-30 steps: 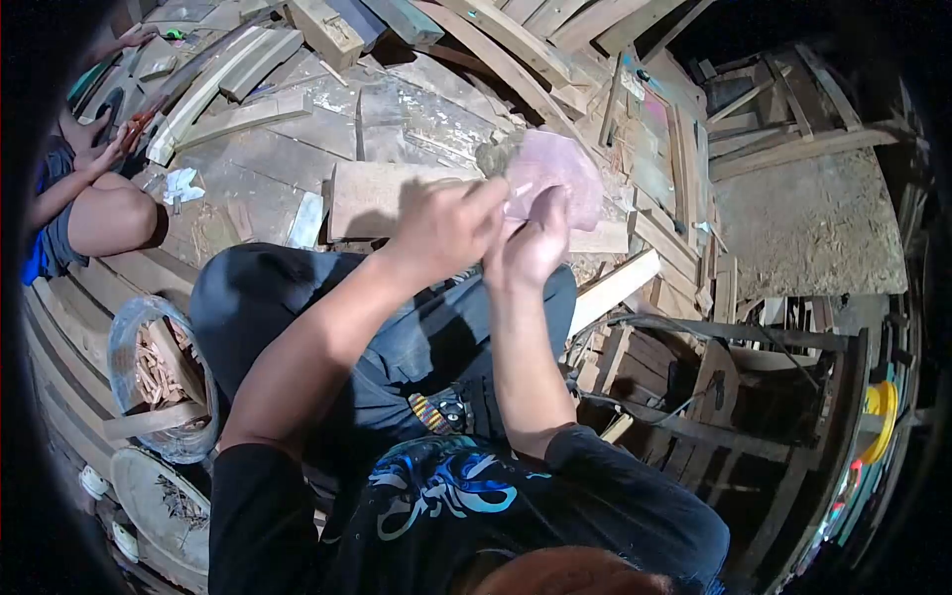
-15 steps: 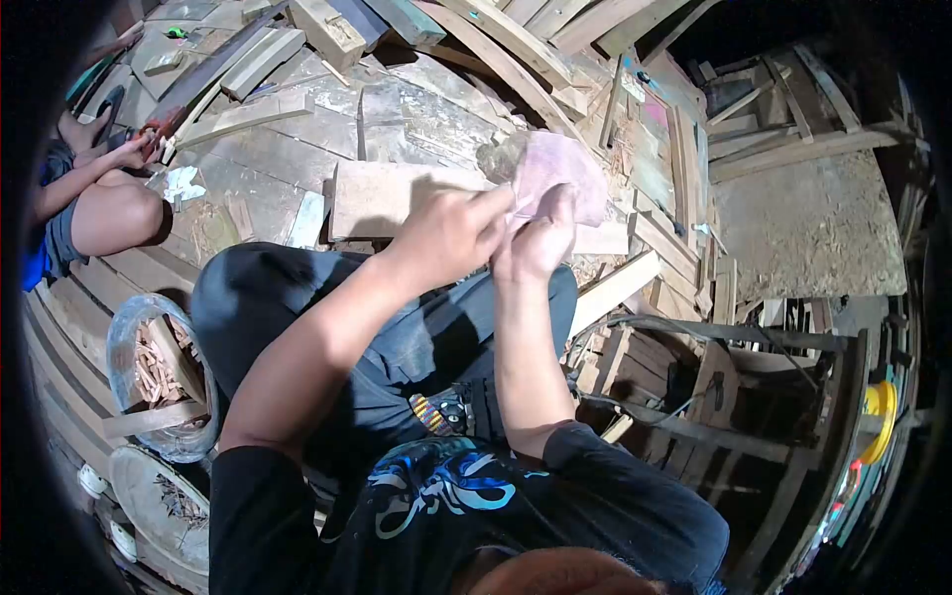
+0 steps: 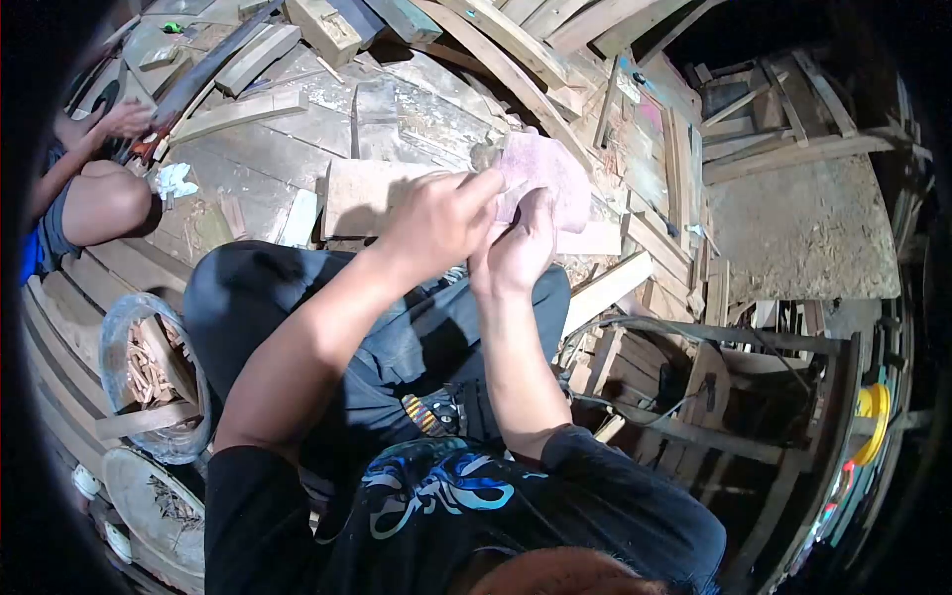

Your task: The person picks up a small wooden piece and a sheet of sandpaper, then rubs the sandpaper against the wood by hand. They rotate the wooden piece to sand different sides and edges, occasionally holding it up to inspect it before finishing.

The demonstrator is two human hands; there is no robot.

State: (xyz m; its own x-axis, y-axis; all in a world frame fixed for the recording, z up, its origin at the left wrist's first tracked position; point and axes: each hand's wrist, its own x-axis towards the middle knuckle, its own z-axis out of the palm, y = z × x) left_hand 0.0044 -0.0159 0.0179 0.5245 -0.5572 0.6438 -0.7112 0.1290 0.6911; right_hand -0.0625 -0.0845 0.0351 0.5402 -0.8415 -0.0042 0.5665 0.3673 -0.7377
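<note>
A pale pink, crumpled sheet that looks like cloth or sandpaper [image 3: 555, 183] is bunched above my lap. My right hand [image 3: 516, 253] is closed around its lower edge, with the thumb pressed on top. On the sheet's left side, my left hand [image 3: 436, 218] is closed with fingertips pinched together at its edge; whether they grip the sheet itself or something small is hard to tell. Behind my left hand lies a flat light wooden board [image 3: 362, 198], partly hidden by the hand and its shadow.
Wood pieces and beams [image 3: 496, 40] lie across the far floor. At left are a bucket of wood scraps [image 3: 149, 436] and a round basin [image 3: 134, 486]. Another person's hand [image 3: 127, 119] and bent knee show at upper left. A wooden panel [image 3: 803, 228] stands at right.
Both my hands and the sheet have shifted slightly left in view, still together. The other person's hand has moved up and left, away from the orange-red item.
</note>
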